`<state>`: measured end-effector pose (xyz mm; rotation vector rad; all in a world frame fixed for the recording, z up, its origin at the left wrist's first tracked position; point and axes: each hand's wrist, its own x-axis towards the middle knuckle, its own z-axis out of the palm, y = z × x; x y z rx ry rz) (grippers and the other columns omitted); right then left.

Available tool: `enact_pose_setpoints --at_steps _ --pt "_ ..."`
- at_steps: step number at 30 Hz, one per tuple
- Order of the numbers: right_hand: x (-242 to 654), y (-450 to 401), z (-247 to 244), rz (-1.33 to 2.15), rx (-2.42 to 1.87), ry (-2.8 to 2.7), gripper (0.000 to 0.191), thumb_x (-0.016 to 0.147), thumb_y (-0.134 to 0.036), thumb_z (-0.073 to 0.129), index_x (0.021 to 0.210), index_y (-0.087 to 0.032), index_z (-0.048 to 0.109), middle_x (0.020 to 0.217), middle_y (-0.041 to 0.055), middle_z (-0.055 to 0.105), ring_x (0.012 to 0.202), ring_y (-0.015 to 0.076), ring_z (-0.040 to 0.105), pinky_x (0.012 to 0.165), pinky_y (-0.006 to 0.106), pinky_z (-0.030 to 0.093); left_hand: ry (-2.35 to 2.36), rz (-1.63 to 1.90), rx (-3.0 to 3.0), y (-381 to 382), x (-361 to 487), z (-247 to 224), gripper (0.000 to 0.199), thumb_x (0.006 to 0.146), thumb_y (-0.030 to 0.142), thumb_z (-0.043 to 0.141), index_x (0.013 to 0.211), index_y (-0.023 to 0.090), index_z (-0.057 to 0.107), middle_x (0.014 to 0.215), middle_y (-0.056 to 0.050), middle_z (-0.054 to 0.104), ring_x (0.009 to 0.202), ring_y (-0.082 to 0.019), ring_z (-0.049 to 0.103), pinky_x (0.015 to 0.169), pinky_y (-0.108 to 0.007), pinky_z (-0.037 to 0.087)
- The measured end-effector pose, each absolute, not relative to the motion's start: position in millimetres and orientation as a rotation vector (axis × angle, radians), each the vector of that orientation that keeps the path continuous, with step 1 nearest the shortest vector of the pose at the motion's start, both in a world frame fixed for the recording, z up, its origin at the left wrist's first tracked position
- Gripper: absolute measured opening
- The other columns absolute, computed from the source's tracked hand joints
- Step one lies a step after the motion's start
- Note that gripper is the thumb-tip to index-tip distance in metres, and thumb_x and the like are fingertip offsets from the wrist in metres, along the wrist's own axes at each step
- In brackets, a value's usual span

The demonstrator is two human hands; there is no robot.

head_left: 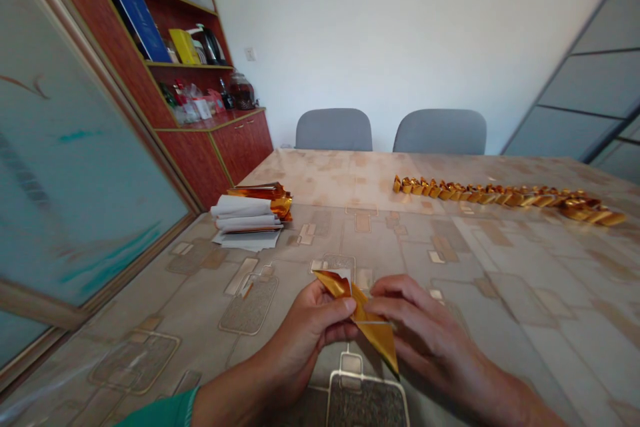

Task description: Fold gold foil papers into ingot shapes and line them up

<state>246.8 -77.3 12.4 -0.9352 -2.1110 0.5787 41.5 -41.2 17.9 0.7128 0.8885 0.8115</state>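
A partly folded sheet of gold foil paper [379,339] is between my two hands, above the table near its front. Its creased flaps come to points at the upper left and lower right, and a bit of pale backing shows at the top. My left hand [320,320] pinches it with the thumb on top and fingers beneath. My right hand [425,327] grips its right edge, fingers bent over the gold side; the thumb is mostly hidden.
A stack of white-backed gold sheets [250,220] lies at the table's left. A long row of folded gold pieces [480,192] stretches along the right. Two grey chairs [334,129] stand behind the patterned table [310,173]. A red-brown cabinet [195,160] is at the left.
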Motion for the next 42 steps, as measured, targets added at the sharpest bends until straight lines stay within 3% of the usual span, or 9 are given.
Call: enact_pose_setpoints --at_steps 4,7,13,17,21,25,31,36,42 --pt "239.7 -79.4 22.2 0.097 -0.851 -2.328 0.017 0.103 -0.017 0.053 0.114 -0.021 0.066 0.099 0.0047 0.068 0.089 0.0184 0.058 0.075 0.029 0.046 0.852 0.793 0.806 -43.0 43.5 18.0 0.039 0.070 0.031 0.087 0.097 0.016 0.064 0.088 -0.003 0.069 0.074 -0.012 0.063 0.066 -0.023 0.051" --pt "235.8 -77.5 25.4 -0.105 -0.786 -2.355 0.018 0.103 -0.014 0.051 0.100 -0.017 0.068 0.086 0.0024 0.071 0.077 0.0174 0.055 0.074 0.032 0.042 0.839 0.847 0.857 -41.7 45.4 14.6 0.040 0.071 0.030 0.087 0.102 0.016 0.064 0.082 -0.001 0.069 0.066 -0.010 0.059 0.058 -0.019 0.045" --pt "233.8 -73.8 20.2 0.155 -0.849 -2.254 0.012 0.101 -0.025 0.058 0.107 -0.020 0.067 0.097 0.0024 0.071 0.084 0.0183 0.055 0.077 0.033 0.040 0.878 0.927 0.918 -39.1 46.6 9.9 0.037 0.072 0.033 0.086 0.096 0.014 0.067 0.082 -0.002 0.068 0.067 -0.010 0.058 0.059 -0.019 0.044" --pt "236.4 -73.2 23.1 0.039 -0.893 -2.323 0.023 0.102 -0.022 0.056 0.123 -0.022 0.064 0.107 0.0048 0.071 0.091 0.0198 0.056 0.080 0.033 0.041 0.851 0.940 0.878 -40.0 45.1 13.7 0.041 0.070 0.033 0.087 0.101 0.015 0.066 0.089 -0.004 0.070 0.075 -0.013 0.063 0.065 -0.022 0.049" --pt "236.8 -72.2 28.4 -0.138 -0.830 -2.348 0.018 0.103 -0.018 0.053 0.111 -0.019 0.070 0.098 0.0042 0.073 0.085 0.0186 0.058 0.077 0.033 0.040 0.867 0.858 0.818 -41.9 44.7 17.2 0.044 0.067 0.032 0.089 0.101 0.014 0.068 0.094 -0.006 0.071 0.079 -0.017 0.067 0.073 -0.030 0.055" --pt "234.4 -71.4 27.5 -0.154 -0.773 -2.351 0.021 0.105 -0.018 0.050 0.105 -0.019 0.071 0.087 0.0021 0.075 0.078 0.0173 0.058 0.074 0.034 0.041 0.886 0.839 0.843 -42.5 45.3 15.6 0.039 0.065 0.030 0.090 0.093 0.014 0.069 0.086 -0.005 0.071 0.073 -0.016 0.066 0.070 -0.029 0.056" --pt "233.5 -71.1 20.5 0.065 -0.847 -2.307 0.014 0.101 -0.029 0.060 0.109 -0.023 0.070 0.091 0.0024 0.073 0.082 0.0183 0.057 0.074 0.034 0.040 0.950 0.903 0.902 -39.6 43.0 10.9 0.038 0.063 0.033 0.091 0.090 0.013 0.070 0.083 -0.007 0.073 0.073 -0.019 0.068 0.066 -0.028 0.055" --pt "234.6 -71.9 19.4 0.050 -0.852 -2.361 0.021 0.105 -0.023 0.050 0.114 -0.020 0.069 0.088 0.0028 0.071 0.081 0.0189 0.054 0.074 0.035 0.037 0.889 0.842 0.869 -40.9 42.9 10.4 0.039 0.065 0.032 0.090 0.093 0.012 0.071 0.086 -0.007 0.073 0.075 -0.017 0.068 0.071 -0.028 0.055" --pt "230.9 -73.8 17.3 0.227 -0.876 -2.231 0.016 0.102 -0.027 0.057 0.102 -0.023 0.071 0.085 0.0018 0.069 0.080 0.0189 0.055 0.075 0.035 0.037 0.794 0.848 0.883 -40.8 45.3 11.9 0.039 0.069 0.032 0.089 0.096 0.012 0.070 0.088 -0.009 0.076 0.077 -0.017 0.070 0.070 -0.026 0.053"
